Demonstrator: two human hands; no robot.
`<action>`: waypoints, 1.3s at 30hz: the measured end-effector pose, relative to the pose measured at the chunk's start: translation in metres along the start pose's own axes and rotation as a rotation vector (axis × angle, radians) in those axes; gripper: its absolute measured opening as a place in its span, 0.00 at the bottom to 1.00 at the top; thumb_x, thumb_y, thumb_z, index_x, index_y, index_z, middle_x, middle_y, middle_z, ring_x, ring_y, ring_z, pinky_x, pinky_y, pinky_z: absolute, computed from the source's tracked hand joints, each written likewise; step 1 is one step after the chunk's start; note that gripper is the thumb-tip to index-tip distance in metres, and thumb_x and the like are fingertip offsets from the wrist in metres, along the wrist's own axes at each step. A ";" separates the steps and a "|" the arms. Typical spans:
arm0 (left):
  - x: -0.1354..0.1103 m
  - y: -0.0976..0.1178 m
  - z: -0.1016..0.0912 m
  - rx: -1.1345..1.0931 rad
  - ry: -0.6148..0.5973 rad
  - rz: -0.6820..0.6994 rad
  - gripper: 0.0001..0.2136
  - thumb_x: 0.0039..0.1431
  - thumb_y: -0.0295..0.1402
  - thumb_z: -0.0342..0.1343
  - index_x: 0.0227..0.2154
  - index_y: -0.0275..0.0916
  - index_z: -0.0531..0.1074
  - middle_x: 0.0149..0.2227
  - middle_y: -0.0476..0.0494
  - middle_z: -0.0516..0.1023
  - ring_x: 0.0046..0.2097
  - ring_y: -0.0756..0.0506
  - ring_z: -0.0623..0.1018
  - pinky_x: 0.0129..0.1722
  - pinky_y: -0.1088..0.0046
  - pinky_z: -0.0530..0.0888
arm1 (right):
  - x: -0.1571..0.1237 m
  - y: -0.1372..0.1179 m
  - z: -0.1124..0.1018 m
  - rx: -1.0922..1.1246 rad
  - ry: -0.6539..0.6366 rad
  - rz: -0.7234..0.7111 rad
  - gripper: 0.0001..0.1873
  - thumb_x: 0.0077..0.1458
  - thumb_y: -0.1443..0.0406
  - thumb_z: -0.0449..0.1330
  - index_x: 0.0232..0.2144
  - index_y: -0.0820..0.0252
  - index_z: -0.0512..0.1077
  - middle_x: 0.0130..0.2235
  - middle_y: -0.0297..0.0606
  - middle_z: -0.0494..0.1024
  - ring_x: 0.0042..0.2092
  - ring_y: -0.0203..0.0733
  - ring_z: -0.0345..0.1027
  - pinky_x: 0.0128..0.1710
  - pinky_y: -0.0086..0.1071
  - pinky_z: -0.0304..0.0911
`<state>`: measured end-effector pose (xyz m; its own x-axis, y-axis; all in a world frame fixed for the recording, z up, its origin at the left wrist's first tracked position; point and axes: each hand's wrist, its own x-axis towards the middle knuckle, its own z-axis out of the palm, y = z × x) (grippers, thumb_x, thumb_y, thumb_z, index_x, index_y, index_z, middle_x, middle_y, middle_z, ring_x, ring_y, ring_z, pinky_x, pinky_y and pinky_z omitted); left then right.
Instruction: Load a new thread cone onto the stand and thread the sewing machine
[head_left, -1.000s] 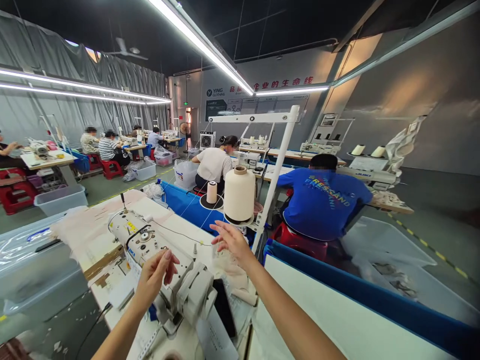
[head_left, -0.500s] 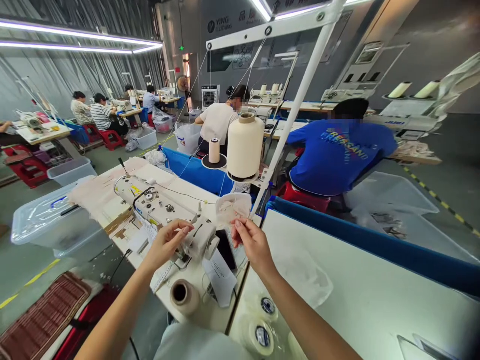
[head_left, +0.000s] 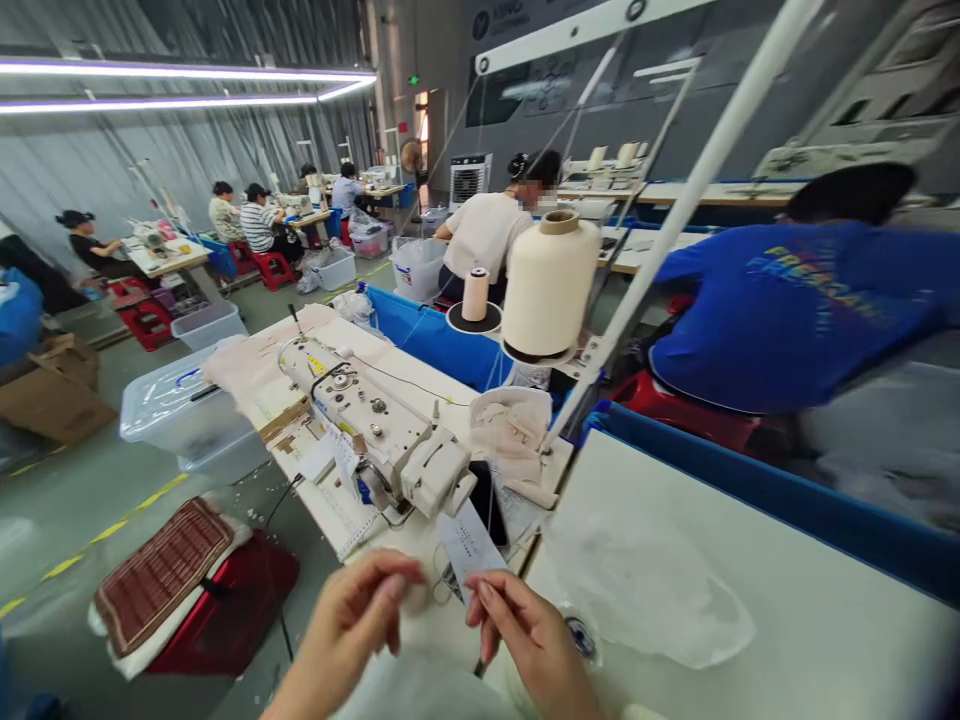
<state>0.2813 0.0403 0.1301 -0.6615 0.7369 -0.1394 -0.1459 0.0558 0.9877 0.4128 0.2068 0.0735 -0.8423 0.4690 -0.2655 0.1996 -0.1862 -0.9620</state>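
Both hands are low in the view, close to my body. My left hand point(head_left: 352, 625) has its fingers curled in a pinch; what it holds is too small and blurred to name. My right hand point(head_left: 529, 640) is also pinched, fingertips near a white paper slip point(head_left: 469, 545) that hangs from the end of the white sewing machine point(head_left: 367, 415). A big cream thread cone point(head_left: 550, 285) and a small spool point(head_left: 475, 294) stand on the rack behind the machine. Pale fabric pieces point(head_left: 514, 430) lie beside the machine's end.
A clear plastic bin point(head_left: 187, 410) and a red stool with a woven cushion point(head_left: 172, 580) stand left of the table. A white tabletop point(head_left: 750, 590) with blue edging lies to the right. A person in a blue shirt point(head_left: 787, 310) and other workers sit beyond.
Both hands have drawn back from the sewing machine toward my body and now meet low in the view. The pale fabric piece my right hand held now lies on the table. The view has tilted down.
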 end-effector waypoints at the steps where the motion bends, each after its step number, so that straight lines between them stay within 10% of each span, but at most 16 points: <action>1: -0.004 -0.005 0.011 -0.030 -0.008 -0.046 0.18 0.59 0.49 0.57 0.42 0.40 0.77 0.39 0.39 0.78 0.20 0.56 0.67 0.19 0.79 0.67 | -0.003 0.000 0.001 -0.016 -0.042 0.008 0.32 0.53 0.38 0.55 0.37 0.61 0.73 0.27 0.36 0.73 0.21 0.34 0.66 0.24 0.29 0.64; 6: 0.005 -0.019 0.046 -0.171 -0.094 -0.162 0.29 0.54 0.54 0.60 0.54 0.43 0.70 0.51 0.31 0.74 0.20 0.58 0.66 0.15 0.82 0.63 | -0.015 -0.010 0.006 -0.027 -0.311 0.043 0.30 0.57 0.40 0.52 0.38 0.60 0.73 0.26 0.36 0.73 0.21 0.33 0.65 0.22 0.27 0.61; 16: 0.019 -0.006 0.038 -0.287 -0.206 -0.222 0.20 0.50 0.48 0.66 0.34 0.34 0.75 0.23 0.47 0.73 0.19 0.56 0.67 0.15 0.83 0.58 | -0.017 -0.017 0.010 0.001 -0.390 0.031 0.30 0.57 0.39 0.52 0.32 0.61 0.71 0.22 0.33 0.69 0.19 0.33 0.63 0.18 0.25 0.61; 30: 0.056 0.014 -0.011 -0.356 -0.052 -0.236 0.19 0.51 0.47 0.66 0.29 0.35 0.69 0.20 0.55 0.66 0.19 0.57 0.62 0.18 0.82 0.56 | -0.027 -0.013 0.010 -0.098 0.041 0.104 0.30 0.56 0.39 0.53 0.35 0.60 0.72 0.24 0.34 0.73 0.21 0.36 0.67 0.23 0.29 0.61; 39: 0.079 0.003 -0.040 -0.206 -0.184 -0.268 0.20 0.51 0.49 0.65 0.28 0.35 0.71 0.20 0.53 0.68 0.21 0.56 0.63 0.21 0.80 0.59 | -0.026 -0.003 0.027 -0.212 0.141 0.175 0.29 0.58 0.40 0.50 0.32 0.60 0.70 0.26 0.35 0.73 0.24 0.36 0.68 0.28 0.29 0.62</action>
<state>0.1991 0.0721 0.1194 -0.4396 0.8240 -0.3573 -0.4532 0.1400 0.8803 0.4207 0.1723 0.0849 -0.7110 0.5638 -0.4202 0.4478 -0.0976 -0.8888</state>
